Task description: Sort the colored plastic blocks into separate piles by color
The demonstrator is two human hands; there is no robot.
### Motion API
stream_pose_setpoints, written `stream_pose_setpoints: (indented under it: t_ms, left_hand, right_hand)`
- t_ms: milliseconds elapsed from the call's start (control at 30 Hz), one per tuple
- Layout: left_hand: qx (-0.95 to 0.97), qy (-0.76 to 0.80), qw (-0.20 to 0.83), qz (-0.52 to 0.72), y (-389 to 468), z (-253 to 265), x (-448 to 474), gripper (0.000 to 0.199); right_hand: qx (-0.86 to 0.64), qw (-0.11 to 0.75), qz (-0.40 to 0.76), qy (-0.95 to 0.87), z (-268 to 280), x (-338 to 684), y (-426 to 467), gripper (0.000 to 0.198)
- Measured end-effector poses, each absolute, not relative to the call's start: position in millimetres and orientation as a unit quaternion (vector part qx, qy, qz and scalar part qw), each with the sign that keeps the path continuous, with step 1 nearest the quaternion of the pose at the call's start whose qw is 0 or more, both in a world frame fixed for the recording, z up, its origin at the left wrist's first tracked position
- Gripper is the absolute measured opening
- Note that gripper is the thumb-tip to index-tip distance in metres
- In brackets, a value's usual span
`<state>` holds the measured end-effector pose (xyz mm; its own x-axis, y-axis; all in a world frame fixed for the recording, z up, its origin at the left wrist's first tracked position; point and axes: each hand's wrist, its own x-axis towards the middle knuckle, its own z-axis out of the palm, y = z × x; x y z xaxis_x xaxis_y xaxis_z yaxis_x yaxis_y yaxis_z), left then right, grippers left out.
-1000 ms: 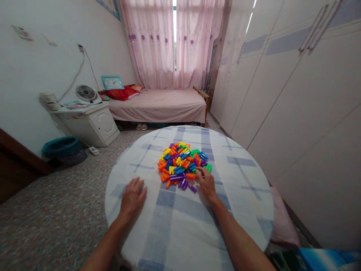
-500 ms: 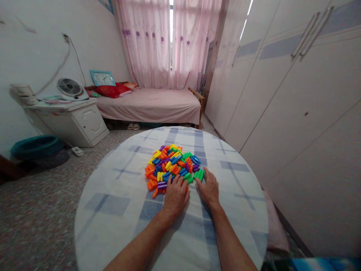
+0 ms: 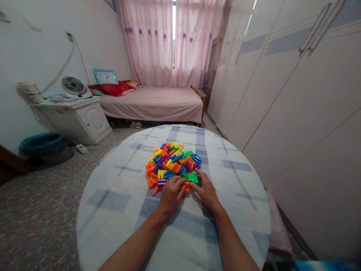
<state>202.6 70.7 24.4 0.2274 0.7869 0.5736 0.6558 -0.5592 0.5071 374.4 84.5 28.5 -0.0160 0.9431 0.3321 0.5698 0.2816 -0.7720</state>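
Observation:
A pile of plastic building blocks (image 3: 169,160) in orange, yellow, blue, purple and green lies on the tablecloth. My right hand (image 3: 206,190) is at the pile's near right edge, thumb and fingers closed around a green block (image 3: 193,177). Another green block (image 3: 185,176) sits against its left side. My left hand (image 3: 170,194) rests at the near edge of the pile with its fingers bent and close together, the fingertips beside that second green block. Orange blocks (image 3: 187,185) show between the two hands. What my left fingers grip, if anything, is hidden.
The round table (image 3: 113,210) has a white and blue checked cloth. Beyond it stand a bed (image 3: 158,101) and pink curtains (image 3: 152,49). A white cabinet (image 3: 94,122) with a fan (image 3: 75,86) and a teal bin (image 3: 43,143) are at left. Wardrobes (image 3: 296,101) line the right.
My right hand has moved left and slightly nearer with the green block, bringing it against the other green one. My left thumb and fingers have drawn closer together. The view has shifted slightly.

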Motion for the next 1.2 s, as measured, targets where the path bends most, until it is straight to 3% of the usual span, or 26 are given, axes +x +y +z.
stream_pose_setpoints:
  t_ms: [133,333,733,1200]
  left_hand:
    - [0.758,0.471,0.112,0.437,69.5,28.3,201.2,0.018]
    - [0.766,0.461,0.099,0.437,69.5,27.0,202.7,0.026]
    - [0.805,0.457,0.084,0.369,68.0,25.3,203.2,0.041]
    - [0.8,0.453,0.096,0.381,68.1,23.4,203.2,0.032]
  right_hand:
    - [-0.559,0.446,0.301,-0.631,32.4,374.5,83.5,0.051]
    - [-0.529,0.395,0.253,-0.707,35.9,370.4,77.6,0.035]
    - [-0.514,0.415,0.302,-0.687,41.3,367.6,77.2,0.038]
    - [-0.522,0.411,0.264,-0.699,35.7,366.3,80.0,0.038]
